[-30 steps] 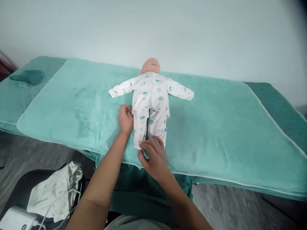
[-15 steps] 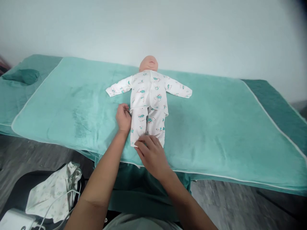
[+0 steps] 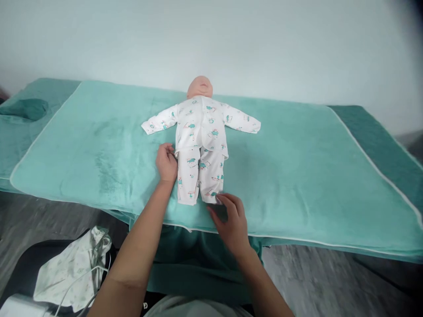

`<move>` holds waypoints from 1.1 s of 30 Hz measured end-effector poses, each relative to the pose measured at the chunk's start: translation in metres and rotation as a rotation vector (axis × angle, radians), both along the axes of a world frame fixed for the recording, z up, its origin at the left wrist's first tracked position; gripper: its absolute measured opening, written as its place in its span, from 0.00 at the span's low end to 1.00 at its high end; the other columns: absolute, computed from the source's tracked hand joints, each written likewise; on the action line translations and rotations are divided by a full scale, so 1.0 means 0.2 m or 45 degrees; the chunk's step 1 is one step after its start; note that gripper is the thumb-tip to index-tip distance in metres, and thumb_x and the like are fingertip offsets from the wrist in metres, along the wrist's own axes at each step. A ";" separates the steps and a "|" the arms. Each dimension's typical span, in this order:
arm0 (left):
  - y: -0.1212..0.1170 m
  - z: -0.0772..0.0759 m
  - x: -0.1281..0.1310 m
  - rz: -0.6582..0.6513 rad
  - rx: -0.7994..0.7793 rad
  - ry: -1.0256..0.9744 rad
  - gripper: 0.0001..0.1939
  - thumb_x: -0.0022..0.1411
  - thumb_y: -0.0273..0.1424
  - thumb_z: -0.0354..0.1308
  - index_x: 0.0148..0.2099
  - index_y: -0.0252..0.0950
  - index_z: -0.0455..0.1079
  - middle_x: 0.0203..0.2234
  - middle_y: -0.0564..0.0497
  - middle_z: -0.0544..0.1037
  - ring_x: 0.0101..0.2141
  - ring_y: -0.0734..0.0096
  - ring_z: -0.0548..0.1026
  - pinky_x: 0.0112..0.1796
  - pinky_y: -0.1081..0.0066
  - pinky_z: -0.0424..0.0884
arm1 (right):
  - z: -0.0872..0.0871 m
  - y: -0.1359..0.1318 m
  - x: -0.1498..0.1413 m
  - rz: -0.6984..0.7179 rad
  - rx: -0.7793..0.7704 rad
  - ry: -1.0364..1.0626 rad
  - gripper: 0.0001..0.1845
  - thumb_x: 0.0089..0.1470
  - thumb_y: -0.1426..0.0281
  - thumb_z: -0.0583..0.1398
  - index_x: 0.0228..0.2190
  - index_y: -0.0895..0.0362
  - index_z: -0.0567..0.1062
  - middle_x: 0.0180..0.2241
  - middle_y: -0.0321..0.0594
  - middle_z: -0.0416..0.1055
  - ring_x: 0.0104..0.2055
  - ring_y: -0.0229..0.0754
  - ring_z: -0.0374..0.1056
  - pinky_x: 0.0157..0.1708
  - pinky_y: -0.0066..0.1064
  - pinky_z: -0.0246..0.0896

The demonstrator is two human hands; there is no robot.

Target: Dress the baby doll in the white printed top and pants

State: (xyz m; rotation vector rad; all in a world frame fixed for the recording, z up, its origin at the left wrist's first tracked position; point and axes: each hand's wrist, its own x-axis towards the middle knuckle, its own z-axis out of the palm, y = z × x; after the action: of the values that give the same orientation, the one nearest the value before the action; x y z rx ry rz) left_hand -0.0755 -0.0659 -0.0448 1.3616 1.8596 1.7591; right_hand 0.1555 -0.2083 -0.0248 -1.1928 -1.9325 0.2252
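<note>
A baby doll (image 3: pixel 200 86) lies on its back on the green-covered bed, its arms spread in a white printed shirt (image 3: pixel 190 121). White printed trousers (image 3: pixel 211 174) cover its legs, and the legs lie slightly apart. My left hand (image 3: pixel 166 164) rests on the bed against the doll's hip on the left side, fingers curled in with nothing seen in them. At the trouser cuff on the right side is my right hand (image 3: pixel 231 220), its thumb and forefinger apart. The forefinger touches or nearly touches the cuff's edge.
The bed's green cover (image 3: pixel 297 176) runs along a white wall (image 3: pixel 264 44). A face hole (image 3: pixel 24 109) is at the bed's left end. Below left, a black chair (image 3: pixel 29 264) bears a crumpled printed cloth (image 3: pixel 69 268), a white device (image 3: pixel 23 306) and a cable.
My right hand has moved right, from the left trouser cuff to the right one, and its fingers have parted. My left hand stays at the doll's hip. The view has shifted slightly.
</note>
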 end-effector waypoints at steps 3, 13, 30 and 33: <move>0.00 0.00 0.00 0.007 -0.008 0.010 0.22 0.52 0.15 0.46 0.45 0.39 0.67 0.32 0.52 0.74 0.35 0.69 0.74 0.42 0.69 0.70 | -0.04 0.02 0.07 0.003 -0.125 0.043 0.09 0.62 0.72 0.63 0.45 0.52 0.74 0.41 0.43 0.74 0.42 0.47 0.72 0.41 0.41 0.71; 0.00 0.00 0.00 0.009 -0.008 0.025 0.20 0.54 0.16 0.45 0.44 0.39 0.66 0.32 0.52 0.73 0.35 0.69 0.73 0.42 0.69 0.70 | 0.11 -0.03 0.11 0.135 -0.312 0.425 0.05 0.61 0.74 0.60 0.35 0.52 0.70 0.34 0.37 0.70 0.34 0.40 0.68 0.33 0.33 0.63; 0.05 0.04 -0.06 0.073 -0.159 -0.009 0.22 0.61 0.20 0.48 0.55 0.37 0.67 0.41 0.46 0.75 0.39 0.66 0.77 0.48 0.62 0.75 | 0.00 0.93 0.30 -0.513 -0.332 0.475 0.17 0.54 0.62 0.61 0.45 0.56 0.72 0.48 0.47 0.71 0.48 0.47 0.68 0.46 0.38 0.66; 0.14 0.08 -0.20 0.089 -0.218 0.274 0.25 0.61 0.23 0.52 0.61 0.34 0.65 0.50 0.39 0.72 0.51 0.57 0.74 0.56 0.55 0.71 | -0.02 1.27 0.34 -0.735 -0.350 0.265 0.22 0.54 0.63 0.60 0.49 0.60 0.70 0.52 0.55 0.70 0.53 0.52 0.66 0.56 0.46 0.61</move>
State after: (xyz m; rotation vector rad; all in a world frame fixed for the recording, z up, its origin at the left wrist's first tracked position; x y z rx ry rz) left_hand -0.1162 -0.0388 -0.0279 1.4846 2.1390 1.4926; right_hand 0.2231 0.0457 -0.0279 -1.7786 -1.3390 0.2965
